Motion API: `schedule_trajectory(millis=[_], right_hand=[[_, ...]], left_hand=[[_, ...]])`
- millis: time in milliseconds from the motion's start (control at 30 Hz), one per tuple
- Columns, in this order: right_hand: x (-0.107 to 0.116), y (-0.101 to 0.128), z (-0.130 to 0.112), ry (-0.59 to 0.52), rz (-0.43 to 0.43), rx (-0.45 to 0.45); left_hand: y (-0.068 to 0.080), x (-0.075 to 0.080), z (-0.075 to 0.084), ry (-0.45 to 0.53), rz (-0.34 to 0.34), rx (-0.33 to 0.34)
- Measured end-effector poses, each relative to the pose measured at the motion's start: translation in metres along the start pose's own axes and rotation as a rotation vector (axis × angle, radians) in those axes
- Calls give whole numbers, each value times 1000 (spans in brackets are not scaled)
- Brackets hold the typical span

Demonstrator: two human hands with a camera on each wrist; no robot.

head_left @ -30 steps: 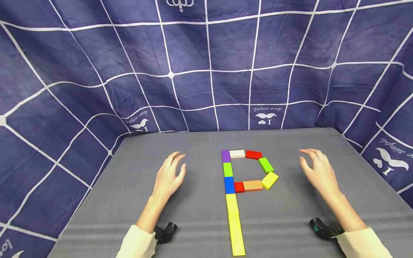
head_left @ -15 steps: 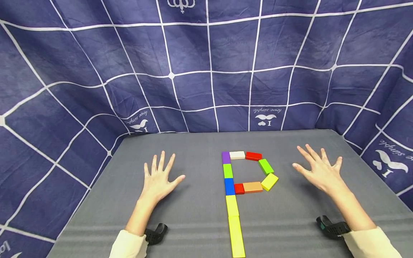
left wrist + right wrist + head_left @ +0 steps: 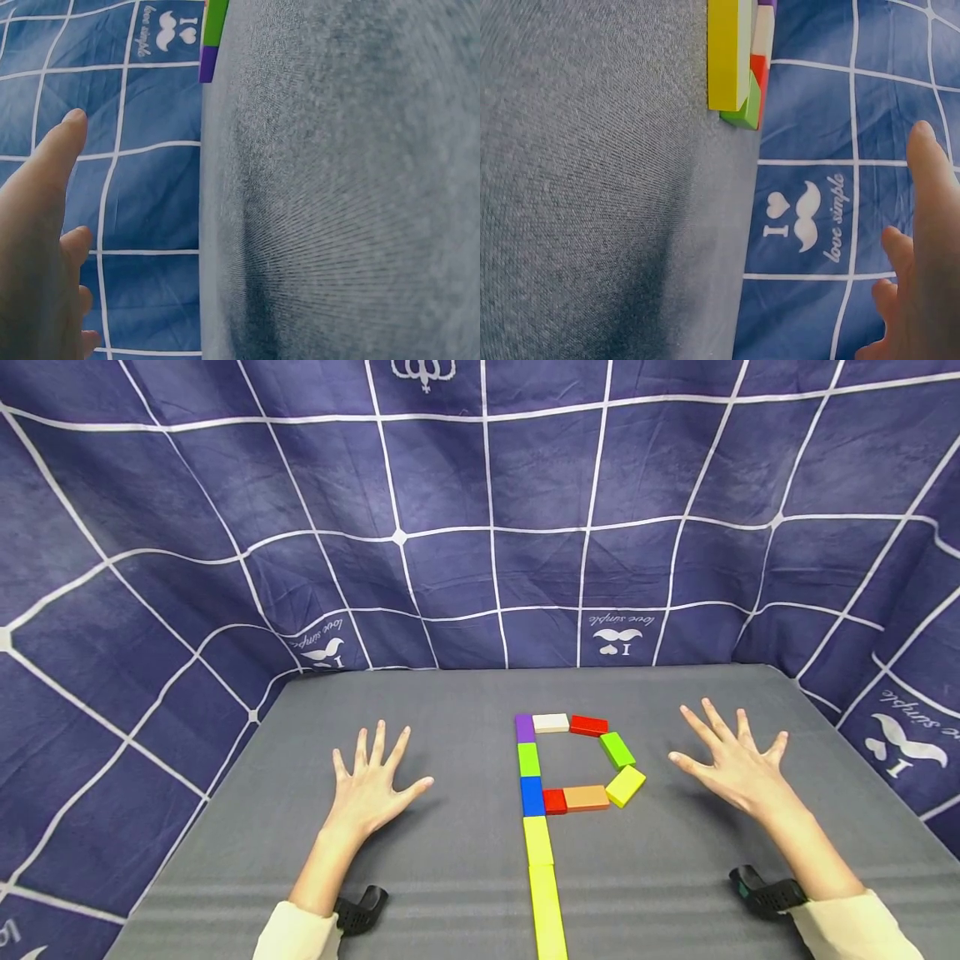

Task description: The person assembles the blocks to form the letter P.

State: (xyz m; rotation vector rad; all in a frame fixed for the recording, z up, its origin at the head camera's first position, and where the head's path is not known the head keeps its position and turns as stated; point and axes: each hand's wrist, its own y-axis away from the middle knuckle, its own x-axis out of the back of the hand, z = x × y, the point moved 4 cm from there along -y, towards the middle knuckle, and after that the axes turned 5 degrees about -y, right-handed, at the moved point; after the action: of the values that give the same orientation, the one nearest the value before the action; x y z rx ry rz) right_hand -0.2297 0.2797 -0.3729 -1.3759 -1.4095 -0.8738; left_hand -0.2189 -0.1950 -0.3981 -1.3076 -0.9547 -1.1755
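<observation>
Coloured blocks lie flat on the grey table in the shape of a letter P. Its upright runs from a purple block (image 3: 525, 728) through a green block (image 3: 528, 760), a blue block (image 3: 532, 796) and yellow blocks (image 3: 537, 841). The bowl has a white block (image 3: 551, 723), red blocks (image 3: 588, 726), a second green block (image 3: 617, 750), a tilted yellow block (image 3: 626, 786) and an orange block (image 3: 587, 798). Left of them my left hand (image 3: 367, 789) hovers with fingers spread, holding nothing. My right hand (image 3: 738, 764), likewise spread and holding nothing, is to their right.
A grey cloth surface (image 3: 465, 893) covers the table. Behind it and along both sides hangs a blue curtain (image 3: 442, 568) with white grid lines. Black bands (image 3: 362, 910) sit at both wrists, below cream sleeves (image 3: 300, 931).
Both hands have gone from loosely bent fingers to spread fingers. The left hand has shifted slightly left. The blocks keep their arrangement.
</observation>
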Motion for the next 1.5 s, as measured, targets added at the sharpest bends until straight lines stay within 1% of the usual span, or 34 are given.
schedule_trajectory(millis=[167, 567, 967, 1200, 1500], right_hand=[[1, -2, 0, 16, 6, -1], [1, -5, -3, 8, -8, -1], [2, -5, -4, 8, -1, -13], [-2, -4, -3, 12, -17, -19], [-7, -3, -2, -3, -26, -16]], left_hand=[[0, 0, 1, -7, 3, 0], [-1, 2, 0, -17, 0, 9], [-2, 2, 0, -12, 14, 7], [1, 0, -1, -15, -6, 13], [2, 0, -1, 9, -24, 9]])
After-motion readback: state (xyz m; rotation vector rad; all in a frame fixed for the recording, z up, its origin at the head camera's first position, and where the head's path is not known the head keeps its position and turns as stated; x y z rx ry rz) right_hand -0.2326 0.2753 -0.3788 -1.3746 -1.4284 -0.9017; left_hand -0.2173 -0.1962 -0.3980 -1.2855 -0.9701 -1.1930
